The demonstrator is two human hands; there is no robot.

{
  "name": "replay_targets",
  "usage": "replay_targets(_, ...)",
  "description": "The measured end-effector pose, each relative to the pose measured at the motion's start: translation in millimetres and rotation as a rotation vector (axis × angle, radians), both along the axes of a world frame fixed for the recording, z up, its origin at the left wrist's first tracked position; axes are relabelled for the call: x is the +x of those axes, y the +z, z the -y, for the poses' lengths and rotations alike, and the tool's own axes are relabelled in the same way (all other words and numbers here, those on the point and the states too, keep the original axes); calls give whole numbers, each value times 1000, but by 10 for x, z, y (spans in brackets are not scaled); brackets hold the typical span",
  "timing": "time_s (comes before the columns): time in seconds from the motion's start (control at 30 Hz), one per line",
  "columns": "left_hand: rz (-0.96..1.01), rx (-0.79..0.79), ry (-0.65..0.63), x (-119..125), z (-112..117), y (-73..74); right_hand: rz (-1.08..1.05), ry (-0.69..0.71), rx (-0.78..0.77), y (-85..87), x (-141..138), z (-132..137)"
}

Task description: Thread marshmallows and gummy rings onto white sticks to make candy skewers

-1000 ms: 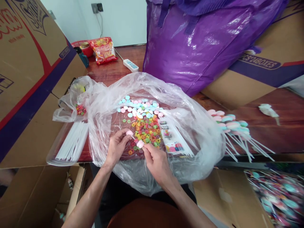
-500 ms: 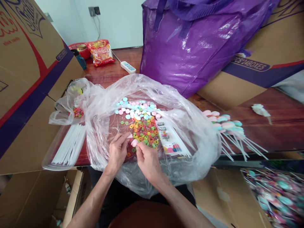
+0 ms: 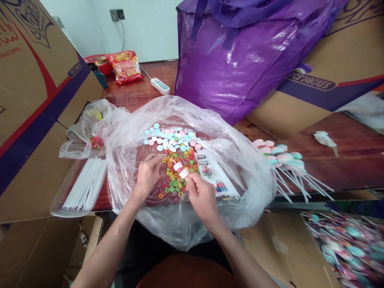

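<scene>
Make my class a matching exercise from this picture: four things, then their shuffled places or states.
1. right hand
2. red snack packet
3. loose ring candies
4. plain white sticks

A. bordering the pink and blue discs
B. left of the big clear bag
C. holding pink candies on a stick
D. near the wall

Pairs: 1-C; 2-D; 3-A; 4-B

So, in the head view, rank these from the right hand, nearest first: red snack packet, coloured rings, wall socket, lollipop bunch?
1. Coloured rings, just left of the right hand.
2. Lollipop bunch, to the right.
3. Red snack packet, back left.
4. Wall socket, behind the packet.
</scene>
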State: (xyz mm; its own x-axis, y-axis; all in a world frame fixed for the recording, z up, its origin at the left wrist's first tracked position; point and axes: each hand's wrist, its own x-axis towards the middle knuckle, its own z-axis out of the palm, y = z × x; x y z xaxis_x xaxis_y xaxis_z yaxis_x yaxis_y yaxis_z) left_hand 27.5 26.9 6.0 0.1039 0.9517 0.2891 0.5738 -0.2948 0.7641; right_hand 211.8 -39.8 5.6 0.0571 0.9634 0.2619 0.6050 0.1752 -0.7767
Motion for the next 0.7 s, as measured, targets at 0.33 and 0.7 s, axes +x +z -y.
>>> replay_targets(0.33, -151, -38, -100, 20, -393, -51, 10, 11, -18, -72, 17, 66)
replay_targets(0.7, 785, -517, 69, -43, -7, 67, 15, 82, 39, 8, -99, 49)
